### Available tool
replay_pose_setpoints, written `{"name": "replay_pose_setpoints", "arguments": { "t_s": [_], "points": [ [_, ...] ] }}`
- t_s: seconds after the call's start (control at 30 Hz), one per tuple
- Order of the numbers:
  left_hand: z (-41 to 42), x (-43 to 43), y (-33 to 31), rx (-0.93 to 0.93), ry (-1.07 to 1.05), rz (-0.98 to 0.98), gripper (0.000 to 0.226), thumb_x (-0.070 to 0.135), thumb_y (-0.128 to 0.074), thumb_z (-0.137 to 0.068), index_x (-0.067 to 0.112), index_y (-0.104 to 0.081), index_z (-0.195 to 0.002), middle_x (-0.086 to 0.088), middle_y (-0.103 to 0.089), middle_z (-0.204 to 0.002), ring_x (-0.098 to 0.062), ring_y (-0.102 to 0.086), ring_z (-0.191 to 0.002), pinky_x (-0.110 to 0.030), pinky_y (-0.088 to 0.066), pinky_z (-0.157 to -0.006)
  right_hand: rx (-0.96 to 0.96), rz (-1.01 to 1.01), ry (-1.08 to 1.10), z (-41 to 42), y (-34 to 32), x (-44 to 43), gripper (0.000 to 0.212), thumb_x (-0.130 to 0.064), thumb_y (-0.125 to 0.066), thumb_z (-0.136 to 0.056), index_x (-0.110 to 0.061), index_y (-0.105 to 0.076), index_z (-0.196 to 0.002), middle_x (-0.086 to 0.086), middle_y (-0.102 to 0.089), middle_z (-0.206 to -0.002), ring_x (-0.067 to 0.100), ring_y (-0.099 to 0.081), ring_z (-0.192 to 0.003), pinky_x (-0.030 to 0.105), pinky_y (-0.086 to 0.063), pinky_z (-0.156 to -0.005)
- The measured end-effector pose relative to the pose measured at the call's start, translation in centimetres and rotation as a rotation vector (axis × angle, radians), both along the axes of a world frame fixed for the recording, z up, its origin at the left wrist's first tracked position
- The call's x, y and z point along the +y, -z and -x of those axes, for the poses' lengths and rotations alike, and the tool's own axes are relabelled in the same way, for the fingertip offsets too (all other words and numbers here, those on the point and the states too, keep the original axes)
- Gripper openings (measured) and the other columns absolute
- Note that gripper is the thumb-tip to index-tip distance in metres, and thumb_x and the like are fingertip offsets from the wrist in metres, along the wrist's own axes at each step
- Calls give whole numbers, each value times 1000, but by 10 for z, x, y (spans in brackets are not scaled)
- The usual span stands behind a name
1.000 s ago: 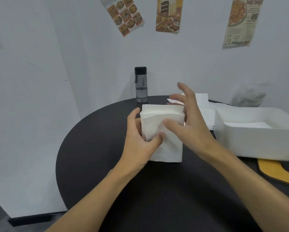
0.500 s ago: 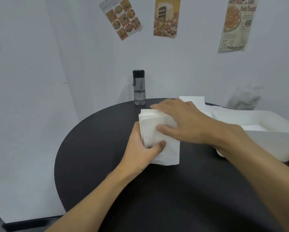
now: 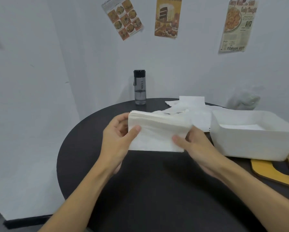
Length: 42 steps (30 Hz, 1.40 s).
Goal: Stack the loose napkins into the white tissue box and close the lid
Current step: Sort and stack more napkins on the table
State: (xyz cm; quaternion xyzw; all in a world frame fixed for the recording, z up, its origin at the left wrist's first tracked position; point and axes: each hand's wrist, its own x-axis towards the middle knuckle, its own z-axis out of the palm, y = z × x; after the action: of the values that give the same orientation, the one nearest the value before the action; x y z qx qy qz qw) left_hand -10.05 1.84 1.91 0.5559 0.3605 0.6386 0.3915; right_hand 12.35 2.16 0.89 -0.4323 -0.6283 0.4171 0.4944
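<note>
Pale wall [image 3: 56,64] across the far side, with three food posters [image 3: 168,17] pinned high. Round black table [image 3: 157,190] filling the near and middle ground. On its right side an open white box [image 3: 249,144], lid off, mouth facing up, a low layer of napkins [image 3: 240,127] lying inside. At the box's near right corner a flat yellow wooden board [image 3: 274,171] with a rounded cut-out, probably the lid; touching the box or tucked under it, hard to say. In the centre, raised above the table, a thick stack of napkins [image 3: 157,131], long axis running left to right, near face tilted toward the camera. Box directly to the right of the stack, close beside it, so likely a short sideways carry and a lowering flat through the open mouth. Right hand [image 3: 195,144] nearer the box, clasping the stack's right end, thumb on the near face, other fingers hidden behind. Left hand [image 3: 117,139] clasping the left end in the same way, fingers curled round the far side. Beyond the stack, loose napkins [image 3: 190,104] scattered on the far side of the table, not yet gathered. Far right, a crumpled clear bag [image 3: 242,101] against the wall. Far centre, a small dark-capped bottle [image 3: 140,87] upright at the table's edge.
</note>
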Motion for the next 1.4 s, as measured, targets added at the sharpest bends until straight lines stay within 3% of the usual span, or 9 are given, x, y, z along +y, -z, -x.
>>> {"name": "replay_pose_setpoints", "arguments": {
  "t_s": [0.13, 0.23, 0.33, 0.47, 0.57, 0.73, 1.0, 1.27, 1.4],
  "points": [
    [-5, 2, 16, 212, -76, 15, 38, 11, -67, -95, 28, -54, -126, 9, -67, -120, -4, -64, -111, -25, -54, -91, -20, 75, 32, 2, 6, -1, 51, -16, -73, -90, -28, -48, -133, -13, -66, -125, 7, -62, -116, 39, -50, -103],
    [-8, -3, 25, 406, -27, 108, 66, 17, -72, -91, 38, -31, -138, 18, -52, -124, 8, -58, -107, -15, -51, -89, -63, 93, 35, 6, 14, -6, 67, -11, -77, -84, -29, -39, -136, -15, -62, -124, 2, -60, -115, 28, -51, -97],
    [-9, -4, 28, 445, -30, 147, 79, 12, -71, -91, 33, -20, -149, 18, -48, -130, 4, -53, -118, -21, -47, -101, -165, 41, 92, 9, 15, -9, 53, -6, -68, -89, -27, -42, -130, -16, -59, -122, -1, -57, -114, 20, -48, -93],
    [-14, -5, 23, 380, -111, 36, 75, 4, -70, -91, 24, -26, -148, 22, -49, -128, 13, -50, -118, -12, -44, -102, -73, -99, 182, 12, 7, -10, 41, 3, -63, -88, -28, -51, -113, -16, -66, -112, -5, -62, -104, 15, -50, -88],
    [-12, -5, 21, 352, -141, -28, 78, 6, -73, -89, 25, -26, -148, 23, -49, -126, 16, -51, -114, -5, -43, -93, 21, -116, 150, 11, 4, -10, 46, -1, -69, -87, -29, -50, -118, -11, -66, -115, -1, -63, -106, 25, -52, -93],
    [-5, -8, 29, 455, -23, 102, 79, 13, -78, -85, 36, -30, -142, 18, -52, -122, 13, -55, -104, -7, -47, -85, -91, -38, 138, 6, 9, -14, 68, -10, -78, -82, -39, -40, -131, 0, -56, -104, -1, -57, -74, 13, -49, -71],
    [-5, -2, 27, 371, -55, 85, 37, 16, -73, -90, 30, -51, -115, 15, -63, -112, 3, -63, -101, -24, -55, -86, -51, -113, 137, 3, 7, -7, 32, -10, -73, -87, -27, -58, -109, -7, -69, -102, 11, -66, -94, 25, -54, -81],
    [0, -4, 8, 515, -18, -9, 34, 15, -71, -91, 32, -56, -117, 18, -65, -110, 3, -63, -103, -21, -52, -87, -326, -160, 174, -7, -12, -8, 23, -15, -78, -80, -22, -60, -92, -7, -65, -84, 5, -58, -68, 15, -46, -62],
    [3, -5, -40, 765, 36, -196, 29, 13, -72, -89, 25, -64, -114, 15, -67, -103, -4, -64, -95, -17, -51, -76, -587, -287, 60, -4, -39, -11, 36, -28, -77, -80, -33, -60, -111, -19, -65, -105, -4, -59, -99, 15, -46, -79]
  ]
}}
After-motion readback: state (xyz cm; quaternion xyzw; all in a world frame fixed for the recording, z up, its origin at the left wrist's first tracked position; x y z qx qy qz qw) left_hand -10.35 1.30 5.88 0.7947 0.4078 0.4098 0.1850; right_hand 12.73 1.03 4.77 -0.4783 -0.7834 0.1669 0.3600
